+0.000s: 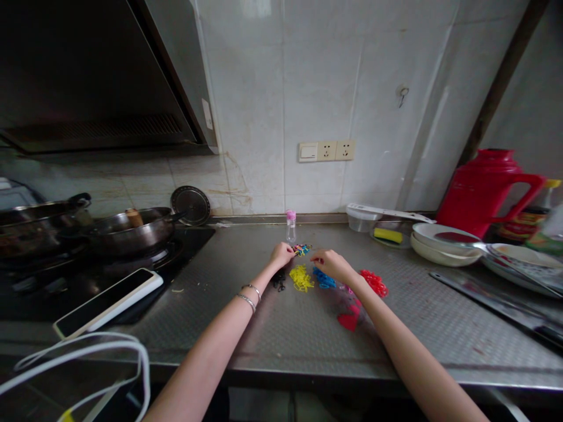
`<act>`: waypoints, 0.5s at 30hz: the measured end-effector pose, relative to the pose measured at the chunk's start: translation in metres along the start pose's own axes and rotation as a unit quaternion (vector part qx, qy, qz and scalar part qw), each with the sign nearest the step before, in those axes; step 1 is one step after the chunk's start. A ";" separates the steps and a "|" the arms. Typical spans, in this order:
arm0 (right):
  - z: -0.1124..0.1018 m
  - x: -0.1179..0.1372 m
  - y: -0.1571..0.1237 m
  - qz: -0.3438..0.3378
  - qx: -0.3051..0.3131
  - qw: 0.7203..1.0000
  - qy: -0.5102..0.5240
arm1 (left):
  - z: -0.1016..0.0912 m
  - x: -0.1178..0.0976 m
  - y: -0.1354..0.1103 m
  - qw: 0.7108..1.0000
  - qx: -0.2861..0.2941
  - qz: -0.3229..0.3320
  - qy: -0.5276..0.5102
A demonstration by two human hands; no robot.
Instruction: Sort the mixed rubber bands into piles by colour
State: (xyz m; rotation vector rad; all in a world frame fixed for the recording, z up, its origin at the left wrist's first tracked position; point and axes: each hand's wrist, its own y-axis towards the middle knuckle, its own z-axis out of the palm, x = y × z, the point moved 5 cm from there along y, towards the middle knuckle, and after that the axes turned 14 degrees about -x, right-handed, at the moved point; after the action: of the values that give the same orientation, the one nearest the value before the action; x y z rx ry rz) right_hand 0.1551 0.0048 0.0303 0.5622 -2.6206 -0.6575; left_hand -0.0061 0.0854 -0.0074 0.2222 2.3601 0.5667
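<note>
A mixed pile of small coloured loops [302,250], perhaps rubber bands, lies on the metal counter. My left hand [282,256] is at its left edge, fingertips pressed together; what they hold is too small to name. To the right, my right hand [333,265] hovers with fingers pinched, their contents unclear. Sorted by colour, black loops [278,280], yellow loops [301,278], blue loops [324,279] and red loops [373,283] form separate heaps nearer me. Some pink loops [347,289] are partly hidden by my right forearm, beside a clear bag with a red patch [349,319].
Behind the mixed pile stands a small clear bottle with a pink top [291,225]. Pans [132,231] sit on the stove at left, near a white-edged phone-like device [109,302]. At right are a knife [492,308], bowls [444,240] and a red thermos [484,187].
</note>
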 end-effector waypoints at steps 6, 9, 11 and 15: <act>0.001 0.000 -0.001 -0.003 -0.002 1.000 0.000 | -0.005 0.005 0.002 1.000 0.002 -0.017 -0.014; 0.001 -0.001 -0.001 0.002 -0.001 1.000 0.001 | -0.007 0.005 0.001 1.000 0.002 -0.013 -0.024; 0.001 -0.001 -0.001 -0.001 -0.002 1.000 -0.002 | -0.008 0.005 0.000 1.000 0.002 -0.009 -0.027; 0.001 -0.001 -0.001 -0.008 -0.003 1.000 -0.006 | -0.011 0.006 -0.001 1.000 0.008 -0.016 -0.026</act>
State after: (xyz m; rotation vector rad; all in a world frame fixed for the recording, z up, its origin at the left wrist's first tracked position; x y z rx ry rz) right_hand 0.1559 0.0050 0.0287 0.5807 -2.6270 -0.6757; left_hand -0.0181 0.0829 -0.0036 0.2043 2.3151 0.5217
